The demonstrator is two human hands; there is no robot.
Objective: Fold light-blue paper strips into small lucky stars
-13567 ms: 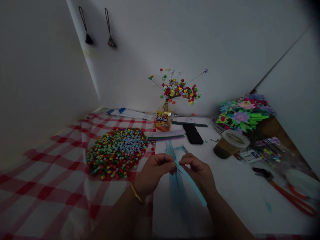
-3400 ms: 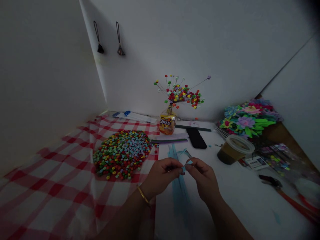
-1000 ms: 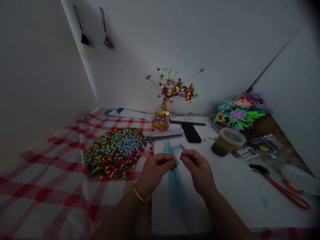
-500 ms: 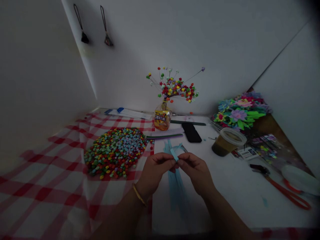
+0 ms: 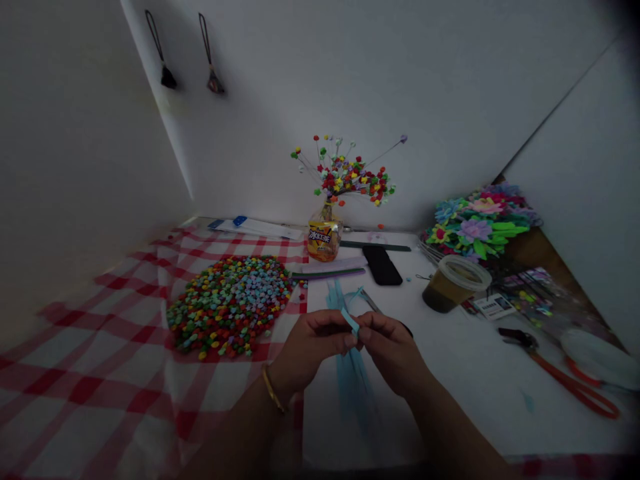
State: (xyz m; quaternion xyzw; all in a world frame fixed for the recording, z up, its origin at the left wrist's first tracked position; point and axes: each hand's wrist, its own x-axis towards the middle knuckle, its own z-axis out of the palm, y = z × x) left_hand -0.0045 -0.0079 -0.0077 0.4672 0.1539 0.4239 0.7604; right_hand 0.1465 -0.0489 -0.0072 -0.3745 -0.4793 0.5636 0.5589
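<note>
Between my fingertips is a light-blue paper strip, its short free end sticking up and away from me. My left hand pinches it from the left, with a yellow bracelet on that wrist. From the right my right hand pinches the same strip, and the fingertips of both hands almost meet. How the paper is folded between the fingers is hidden. Under my hands lies a bundle of long blue paper strips on the white table. A heap of small multicoloured paper stars lies to the left.
A bottle holding star-tipped stems stands at the back, a black phone near it. On the right are a lidded plastic cup, pliers with orange handles, and fuzzy flowers. A red-checked cloth covers the left side.
Both hands have moved slightly down, towards me, still pinching the strip. The strip's free end now looks more curved. The objects on the table have stayed in place.
</note>
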